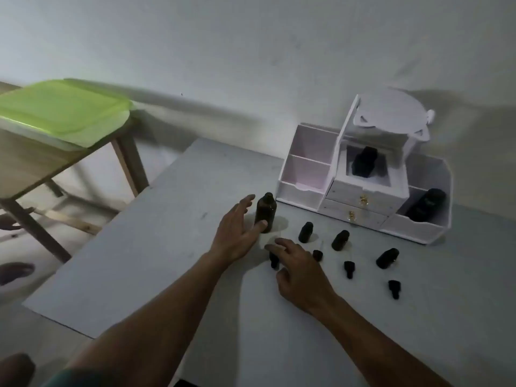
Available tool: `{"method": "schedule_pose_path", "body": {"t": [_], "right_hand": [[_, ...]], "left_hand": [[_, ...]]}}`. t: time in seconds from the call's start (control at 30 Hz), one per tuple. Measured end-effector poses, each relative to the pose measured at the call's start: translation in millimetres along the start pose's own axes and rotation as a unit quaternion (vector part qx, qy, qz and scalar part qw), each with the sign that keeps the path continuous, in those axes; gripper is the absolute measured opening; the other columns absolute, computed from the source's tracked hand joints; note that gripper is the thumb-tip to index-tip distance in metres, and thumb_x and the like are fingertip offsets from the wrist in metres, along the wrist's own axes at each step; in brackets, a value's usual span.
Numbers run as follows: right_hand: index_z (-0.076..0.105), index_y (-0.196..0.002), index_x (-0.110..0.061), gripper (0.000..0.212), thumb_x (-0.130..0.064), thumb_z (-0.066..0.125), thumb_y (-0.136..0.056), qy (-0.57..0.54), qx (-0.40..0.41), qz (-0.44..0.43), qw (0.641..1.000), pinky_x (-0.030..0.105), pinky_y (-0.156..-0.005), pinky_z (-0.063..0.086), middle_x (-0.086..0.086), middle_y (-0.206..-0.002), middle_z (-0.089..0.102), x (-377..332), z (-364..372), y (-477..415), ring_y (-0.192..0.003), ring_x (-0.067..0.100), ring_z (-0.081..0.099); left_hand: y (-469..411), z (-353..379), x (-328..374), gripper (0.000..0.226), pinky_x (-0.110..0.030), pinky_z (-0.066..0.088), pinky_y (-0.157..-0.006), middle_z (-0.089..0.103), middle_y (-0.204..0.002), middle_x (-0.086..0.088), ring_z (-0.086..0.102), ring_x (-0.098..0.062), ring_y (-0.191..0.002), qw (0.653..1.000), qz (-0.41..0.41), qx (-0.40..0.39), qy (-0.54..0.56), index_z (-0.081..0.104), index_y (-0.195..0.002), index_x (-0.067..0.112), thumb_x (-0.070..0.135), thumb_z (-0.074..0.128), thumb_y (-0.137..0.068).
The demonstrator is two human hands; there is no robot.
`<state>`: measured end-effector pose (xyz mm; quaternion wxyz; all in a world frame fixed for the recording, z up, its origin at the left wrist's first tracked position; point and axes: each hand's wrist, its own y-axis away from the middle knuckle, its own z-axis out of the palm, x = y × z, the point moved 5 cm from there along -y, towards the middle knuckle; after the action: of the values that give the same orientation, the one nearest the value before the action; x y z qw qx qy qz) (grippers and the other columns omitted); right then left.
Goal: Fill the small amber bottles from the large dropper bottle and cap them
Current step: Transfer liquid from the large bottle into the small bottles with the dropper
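Nearest the camera, both bare forearms reach forward over the grey table (139, 275).

Right hand (300, 277): palm down, fingers loosely spread, holding nothing. Its fingertips hover at a dropper cap (274, 261) lying just under them; contact cannot be confirmed.

To the right of that hand, three more dropper caps lie loose on the table (317, 255) (349, 268) (394, 288).

Left hand (237, 233): open wide, empty, thumb tip touching or nearly touching the lower wall of the large bottle (265, 212). The large bottle stands upright just beyond and right of this hand, neck open, no cap on.

Beyond the right hand, three small bottles (305, 232) (340, 239) (386, 257) stand uncapped, well apart from each other. Fill level not readable; glass too dark.

Furthest back, a white organiser (363, 196) against the wall holds two further dark bottles.

Judgement: early stage, the filling step is only being set up. Left hand appears to be going for the large bottle, right hand for its dropper.

Next move calls for closing the left hand round the large bottle to steady it, then pinching the dropper by its bulb without knocking the nearby small bottles.
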<state>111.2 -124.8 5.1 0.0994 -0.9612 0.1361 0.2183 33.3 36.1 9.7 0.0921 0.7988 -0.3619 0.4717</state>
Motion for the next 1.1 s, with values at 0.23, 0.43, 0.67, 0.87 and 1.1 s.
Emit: {"method": "schedule_pose_path", "body": {"t": [0.23, 0.43, 0.67, 0.87, 1.1], "right_hand": [[0.072, -0.113, -0.025, 0.035, -0.017, 0.051, -0.085, 0.039, 0.089, -0.057, 0.994, 0.041, -0.093, 0.053, 0.003, -0.134, 0.061, 11.1, 22.0, -3.9, -0.117, 0.018, 0.058], [0.070, -0.117, -0.021, 0.033, -0.017, 0.052, -0.089, 0.014, 0.117, -0.056, 0.991, 0.029, -0.106, 0.045, 0.001, -0.134, 0.059, 15.0, 26.0, 3.3, -0.124, 0.014, 0.053], [0.070, -0.119, -0.020, 0.028, -0.017, 0.059, -0.093, -0.029, 0.194, -0.081, 0.977, 0.020, -0.104, 0.047, -0.001, -0.129, 0.062, 11.9, 12.6, 5.0, -0.120, 0.008, 0.056], [0.065, -0.113, -0.022, 0.024, -0.021, 0.069, -0.090, -0.179, 0.345, -0.081, 0.918, 0.012, -0.080, 0.053, -0.012, -0.103, 0.068, 0.9, -43.8, -1.1, -0.095, -0.002, 0.064], [0.069, -0.100, -0.030, 0.020, -0.012, 0.069, -0.090, -0.378, 0.434, -0.098, 0.812, 0.025, -0.079, 0.060, -0.006, -0.093, 0.073, -19.9, -122.5, -43.1, -0.086, 0.008, 0.071]], "left_hand": [[-12.8, 15.4, -18.7, 0.081, -0.035, 0.051, -0.098, 0.061, -0.135, -0.005, 0.059, -0.018, -0.117, 0.997, 0.058, 0.041, 0.043, 0.042, -0.145, 0.026, 0.047, 0.069, -0.071], [-16.2, 24.9, -16.7, 0.071, -0.029, 0.051, -0.096, 0.065, -0.126, -0.007, 0.061, -0.020, -0.113, 0.992, 0.045, 0.045, 0.110, 0.051, -0.138, 0.021, 0.034, 0.074, -0.072], [-23.6, 25.6, -9.8, 0.050, -0.014, 0.054, -0.084, 0.071, -0.104, 0.005, 0.066, -0.007, -0.096, 0.987, 0.050, 0.057, 0.141, 0.066, -0.118, 0.023, 0.035, 0.077, -0.071], [-29.0, 22.6, -13.9, 0.037, -0.030, 0.057, -0.079, 0.072, -0.082, 0.009, 0.069, -0.009, -0.079, 0.985, 0.056, 0.051, 0.156, 0.072, -0.097, 0.029, 0.041, 0.075, -0.062], [-37.8, 24.2, -18.8, 0.032, -0.037, 0.059, -0.081, 0.073, -0.084, 0.004, 0.068, -0.010, -0.081, 0.989, 0.059, 0.011, 0.135, 0.072, -0.095, 0.023, 0.037, 0.081, -0.067]]}}
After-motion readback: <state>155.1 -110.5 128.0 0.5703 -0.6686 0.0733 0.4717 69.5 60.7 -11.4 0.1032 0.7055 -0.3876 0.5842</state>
